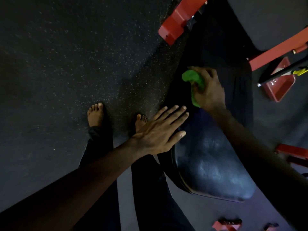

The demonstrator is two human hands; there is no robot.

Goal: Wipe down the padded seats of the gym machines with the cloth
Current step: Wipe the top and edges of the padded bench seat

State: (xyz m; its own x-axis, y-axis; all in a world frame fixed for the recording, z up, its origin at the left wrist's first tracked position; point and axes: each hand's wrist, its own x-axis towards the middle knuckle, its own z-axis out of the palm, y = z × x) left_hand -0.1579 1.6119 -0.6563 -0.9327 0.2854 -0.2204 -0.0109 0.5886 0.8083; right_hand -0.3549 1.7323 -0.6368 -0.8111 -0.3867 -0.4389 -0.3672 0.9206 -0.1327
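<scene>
Left hand (160,130) flat, fingers straight; right hand (210,94) curled round cloth (193,79); both arms outstretched.

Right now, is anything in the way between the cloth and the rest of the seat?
Only the left hand: it lies flat over the left edge of the seat, just nearer than the cloth in the right hand. The rest looks bare.

Dim rm, black rubber floor (66,64) w/ pale flecks; red frame (176,19) upper rt, red plate (281,92) under yellow-tipped black bar (283,72).
</scene>
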